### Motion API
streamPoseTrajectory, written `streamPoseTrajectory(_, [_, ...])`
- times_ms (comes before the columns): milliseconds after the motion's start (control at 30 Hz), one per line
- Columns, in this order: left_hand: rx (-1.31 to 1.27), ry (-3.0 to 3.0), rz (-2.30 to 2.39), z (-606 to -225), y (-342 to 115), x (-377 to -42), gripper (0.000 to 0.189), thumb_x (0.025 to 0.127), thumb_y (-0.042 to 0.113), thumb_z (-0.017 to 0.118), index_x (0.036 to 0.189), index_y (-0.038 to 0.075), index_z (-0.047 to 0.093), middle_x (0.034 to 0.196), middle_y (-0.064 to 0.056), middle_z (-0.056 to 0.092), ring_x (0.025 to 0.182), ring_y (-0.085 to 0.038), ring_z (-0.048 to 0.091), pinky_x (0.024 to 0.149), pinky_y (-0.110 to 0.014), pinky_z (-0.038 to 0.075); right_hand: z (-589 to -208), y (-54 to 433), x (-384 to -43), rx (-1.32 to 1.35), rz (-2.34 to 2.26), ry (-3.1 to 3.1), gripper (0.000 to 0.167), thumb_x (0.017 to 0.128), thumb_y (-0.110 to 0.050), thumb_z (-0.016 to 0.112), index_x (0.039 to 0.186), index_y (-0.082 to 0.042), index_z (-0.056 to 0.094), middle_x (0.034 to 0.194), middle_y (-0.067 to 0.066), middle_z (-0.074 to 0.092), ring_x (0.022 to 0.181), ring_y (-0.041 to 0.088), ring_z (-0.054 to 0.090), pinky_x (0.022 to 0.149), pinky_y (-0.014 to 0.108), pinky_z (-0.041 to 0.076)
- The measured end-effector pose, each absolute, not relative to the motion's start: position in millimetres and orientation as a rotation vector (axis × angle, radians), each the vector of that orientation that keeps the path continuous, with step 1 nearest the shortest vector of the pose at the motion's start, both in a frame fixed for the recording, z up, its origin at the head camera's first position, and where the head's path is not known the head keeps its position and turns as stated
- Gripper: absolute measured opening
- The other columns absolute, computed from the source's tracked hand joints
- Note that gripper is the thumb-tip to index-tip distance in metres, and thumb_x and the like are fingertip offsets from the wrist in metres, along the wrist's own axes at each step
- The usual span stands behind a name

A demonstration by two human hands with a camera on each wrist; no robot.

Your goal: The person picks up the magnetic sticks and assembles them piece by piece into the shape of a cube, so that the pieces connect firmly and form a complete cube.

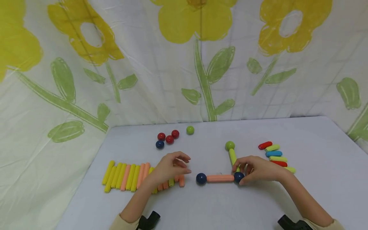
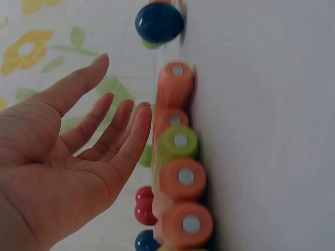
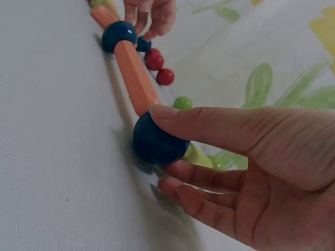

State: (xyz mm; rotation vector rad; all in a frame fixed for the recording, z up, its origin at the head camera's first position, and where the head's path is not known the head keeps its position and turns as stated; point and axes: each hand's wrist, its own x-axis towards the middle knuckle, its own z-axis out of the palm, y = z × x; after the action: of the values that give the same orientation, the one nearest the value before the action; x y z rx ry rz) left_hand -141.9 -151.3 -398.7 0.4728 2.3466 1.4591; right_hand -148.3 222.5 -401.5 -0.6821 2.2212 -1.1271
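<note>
My right hand (image 1: 260, 167) pinches a dark blue ball (image 3: 157, 140) between thumb and fingers. This ball sits at the corner of a joined shape: an orange rod (image 1: 220, 178) runs left from it to a second dark blue ball (image 1: 201, 178), and a yellow-green rod (image 1: 232, 156) runs back to a green ball (image 1: 230, 145). My left hand (image 1: 170, 167) hovers with relaxed, parted fingers and nothing in them, beside the right end of a row of rods. In the left wrist view, an orange rod (image 2: 175, 86) with a grey disc in its end lies near its fingertips.
The row of yellow and orange rods (image 1: 127, 177) lies at the left. Several red balls (image 1: 170, 139), a dark blue ball (image 1: 160, 144) and a loose green ball (image 1: 190, 130) rest at the back. Short red, blue and yellow-green rods (image 1: 274, 153) lie right of the right hand.
</note>
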Motion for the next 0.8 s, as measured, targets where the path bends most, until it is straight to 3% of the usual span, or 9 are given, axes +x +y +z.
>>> streamPoseTrajectory(100, [0.441, 2.351, 1.488, -401, -160, -147, 0.046, 0.094, 0.012, 0.081, 0.135, 0.000, 0.064, 0.128, -0.019, 0.067, 0.111, -0.027, 0.068, 0.091, -0.026, 0.060, -402, 223, -149, -0.684, -1.131, 2.217, 0.032, 0.090, -0.016, 0.085, 0.119, -0.012, 0.072, 0.103, 0.004, 0.065, 0.090, 0.020, 0.062, 0.074, 0.026, 0.057])
streamPoseTrajectory(233, [0.453, 2.346, 1.512, -404, -170, -151, 0.054, 0.093, 0.010, 0.081, 0.141, -0.002, 0.059, 0.134, -0.022, 0.064, 0.118, -0.033, 0.065, 0.101, -0.036, 0.059, -402, 223, -149, -0.682, -1.148, 2.202, 0.033, 0.090, -0.015, 0.085, 0.120, -0.011, 0.072, 0.103, 0.003, 0.065, 0.089, 0.021, 0.061, 0.073, 0.026, 0.056])
streamPoseTrajectory(433, [0.470, 2.395, 1.404, -408, -177, -154, 0.057, 0.091, 0.015, 0.085, 0.142, 0.004, 0.061, 0.141, -0.014, 0.064, 0.133, -0.035, 0.056, 0.118, -0.056, 0.043, -403, 223, -148, -0.675, -1.150, 2.201, 0.033, 0.090, -0.014, 0.085, 0.120, -0.011, 0.072, 0.102, 0.003, 0.065, 0.089, 0.020, 0.061, 0.073, 0.026, 0.056])
streamPoseTrajectory(600, [0.500, 2.446, 1.224, -409, -179, -153, 0.062, 0.086, 0.022, 0.090, 0.140, 0.011, 0.063, 0.145, -0.008, 0.058, 0.134, -0.031, 0.050, 0.119, -0.058, 0.040, -402, 222, -148, -0.674, -1.144, 2.207, 0.032, 0.090, -0.015, 0.085, 0.120, -0.012, 0.072, 0.102, 0.003, 0.065, 0.090, 0.020, 0.062, 0.073, 0.026, 0.056])
streamPoseTrajectory(800, [0.576, 2.440, 1.047, -408, -178, -153, 0.072, 0.080, 0.029, 0.094, 0.139, 0.010, 0.057, 0.151, -0.011, 0.043, 0.140, -0.031, 0.041, 0.119, -0.056, 0.041, -401, 222, -148, -0.685, -1.148, 2.208, 0.032, 0.090, -0.015, 0.085, 0.119, -0.011, 0.072, 0.102, 0.003, 0.065, 0.090, 0.021, 0.061, 0.073, 0.026, 0.056])
